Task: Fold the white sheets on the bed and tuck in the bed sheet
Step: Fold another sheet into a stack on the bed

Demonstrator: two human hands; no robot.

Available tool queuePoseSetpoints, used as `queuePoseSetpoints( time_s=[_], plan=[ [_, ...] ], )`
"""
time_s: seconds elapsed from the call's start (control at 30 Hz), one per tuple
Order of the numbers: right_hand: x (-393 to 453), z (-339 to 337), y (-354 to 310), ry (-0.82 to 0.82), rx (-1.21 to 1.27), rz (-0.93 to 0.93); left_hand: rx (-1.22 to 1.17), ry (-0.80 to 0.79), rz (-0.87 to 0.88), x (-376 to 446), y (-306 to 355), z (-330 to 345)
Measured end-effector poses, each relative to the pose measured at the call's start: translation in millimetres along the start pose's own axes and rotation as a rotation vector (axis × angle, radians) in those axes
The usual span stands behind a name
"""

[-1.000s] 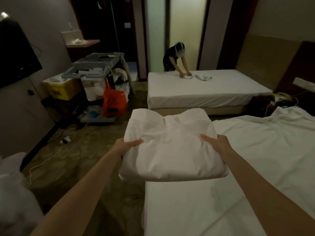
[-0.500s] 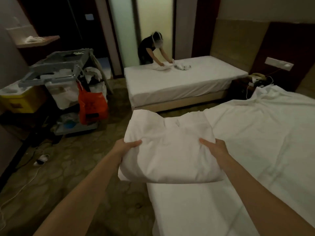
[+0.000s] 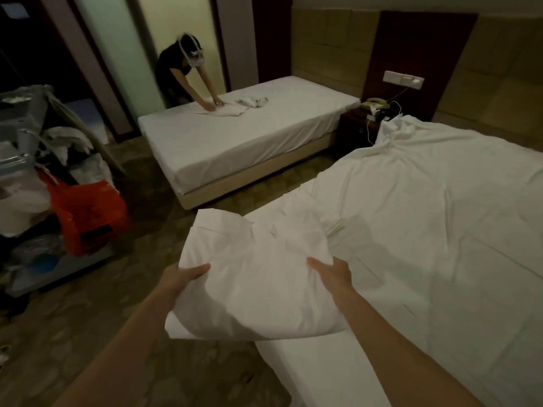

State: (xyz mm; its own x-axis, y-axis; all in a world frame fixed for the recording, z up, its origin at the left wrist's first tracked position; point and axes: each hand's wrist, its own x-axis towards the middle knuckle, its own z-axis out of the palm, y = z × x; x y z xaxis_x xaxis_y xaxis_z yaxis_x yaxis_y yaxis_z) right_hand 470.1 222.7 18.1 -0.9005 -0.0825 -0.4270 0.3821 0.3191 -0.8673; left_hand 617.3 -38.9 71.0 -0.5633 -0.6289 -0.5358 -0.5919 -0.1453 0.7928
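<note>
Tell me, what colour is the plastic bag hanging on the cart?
Orange-red bag, seen in the head view, the only one given.

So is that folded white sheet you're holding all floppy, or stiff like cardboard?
Probably floppy. The folded sheet sags between the left hand and right hand, and its near edge droops below them. It looks fairly light, since thumbs on top and fingers underneath seem enough to carry it. It could slump open if held by one side only.

The folded sheet [image 3: 255,277] was plain white. Both beds [image 3: 426,230] had white covers. A bag [image 3: 88,218] on the cart was bright orange-red. The floor [image 3: 88,318] was brown with a blotchy pattern. The other person [image 3: 176,74] wore black.
</note>
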Motion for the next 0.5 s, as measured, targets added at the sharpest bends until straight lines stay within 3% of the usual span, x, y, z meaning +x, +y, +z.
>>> queuePoseSetpoints(
  time_s=[0.5],
  plan=[
    [61,26,13,0.051,-0.019,0.110,0.041,-0.104,0.018,81,14,17]
  ],
)
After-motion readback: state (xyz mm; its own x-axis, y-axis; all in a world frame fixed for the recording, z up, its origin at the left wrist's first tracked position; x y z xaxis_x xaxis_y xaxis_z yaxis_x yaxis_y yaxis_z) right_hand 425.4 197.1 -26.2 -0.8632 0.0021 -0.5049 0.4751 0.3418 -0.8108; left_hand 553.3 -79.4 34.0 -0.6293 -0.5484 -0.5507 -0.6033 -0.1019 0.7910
